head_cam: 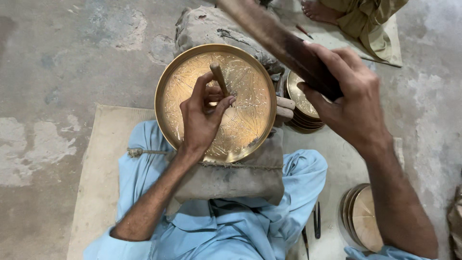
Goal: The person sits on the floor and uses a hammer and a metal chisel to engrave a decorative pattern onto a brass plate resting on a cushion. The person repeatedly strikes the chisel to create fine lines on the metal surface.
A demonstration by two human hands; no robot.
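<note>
Shiny round brass plate rests on our sack; our left hand grips a thin punch, our right hand grips a dark wooden stick.

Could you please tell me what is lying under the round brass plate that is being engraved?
The brass plate rests on a grey cloth-covered cushion tied with cord, which sits on the person's lap. The plate hides the cushion's top, so anything between them cannot be seen.
</note>
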